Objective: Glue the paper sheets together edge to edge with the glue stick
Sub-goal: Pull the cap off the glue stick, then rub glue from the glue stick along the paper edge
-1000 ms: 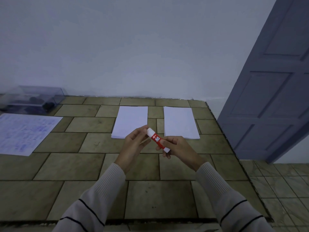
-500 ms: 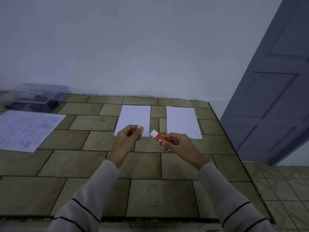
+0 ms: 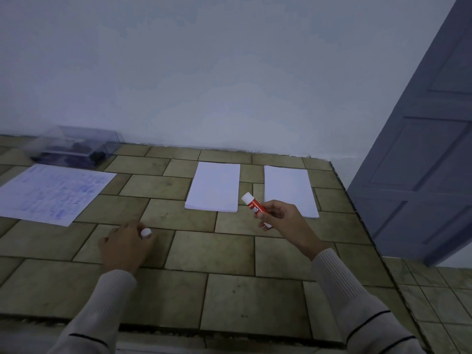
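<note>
A second ago both hands met over the middle of the desk point(image 3: 229, 254), the left pinching the white end of the glue stick point(image 3: 255, 207); half a second ago the two had just parted with the cap point(image 3: 146, 232) off. Now the left hand point(image 3: 125, 245) has swung well away to the left and down toward the near tiles, its fingers curled round the small white cap, whose end shows at the fingertips. Whether the cap already touches the desk I cannot tell. The right hand point(image 3: 279, 217) has stayed close to where it was, grasping the red barrel of the stick low down, the uncapped white end tilted up and toward the far left. In this view that end sits over the gap between the left paper sheet point(image 3: 214, 186) and the right paper sheet point(image 3: 288, 190), held above them and not touching either. Both sheets lie flat toward the far edge, side by side and apart, exactly as before. A printed sheet point(image 3: 51, 192) and a clear box point(image 3: 74, 146) sit at the far left, untouched. So the stick is open and ready, and the cap looks about to be parked out of the way. No glue is on any paper yet, by my reading, and the edges are not yet brought together; the likely next step is running the stick along one facing edge.
</note>
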